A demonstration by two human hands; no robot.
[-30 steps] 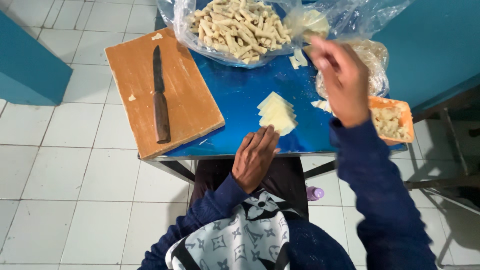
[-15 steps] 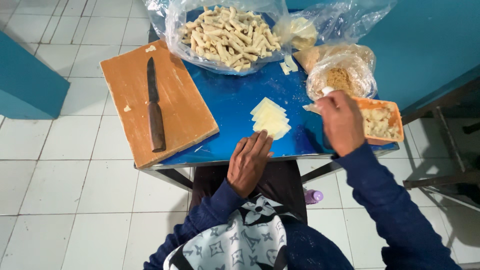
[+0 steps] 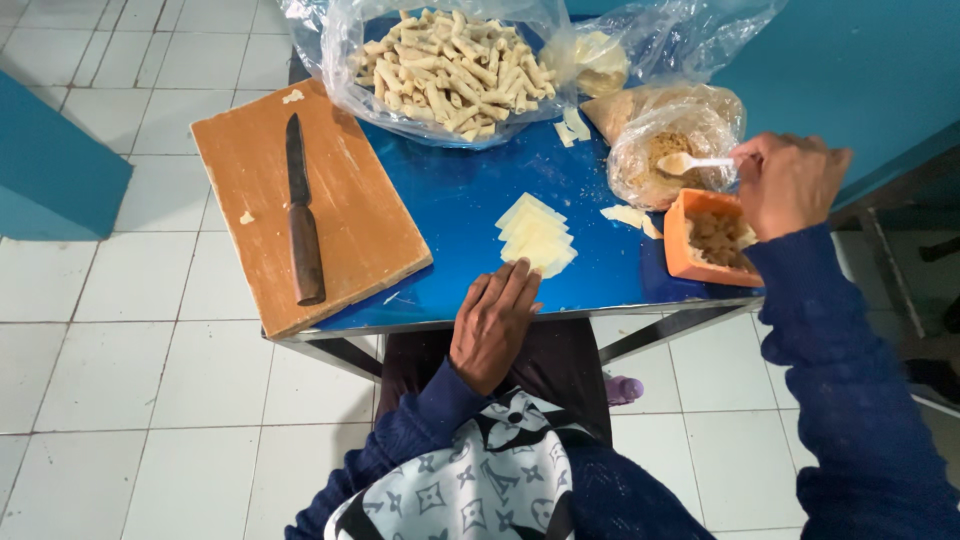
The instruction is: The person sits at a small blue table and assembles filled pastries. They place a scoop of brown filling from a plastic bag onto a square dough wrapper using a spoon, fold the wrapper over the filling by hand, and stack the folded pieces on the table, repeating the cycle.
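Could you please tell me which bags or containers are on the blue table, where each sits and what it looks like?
Large clear bag: far edge, holding pale rolled sticks.
Empty-looking clear bag: far right corner, crumpled.
Small clear bag: right, brownish filling, by the right hand with a spoon.
Orange tub: right front, rectangular.

Blue table [image 3: 450, 200], orange container [image 3: 683, 250], brown wooden board [image 3: 350, 215], pale yellow squares [image 3: 537, 235], white spoon [image 3: 695, 162], navy sleeves [image 3: 850, 380]

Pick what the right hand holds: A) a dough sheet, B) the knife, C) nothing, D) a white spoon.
D: the right hand grips a white spoon over the bag of filling, while the knife lies untouched on the board.
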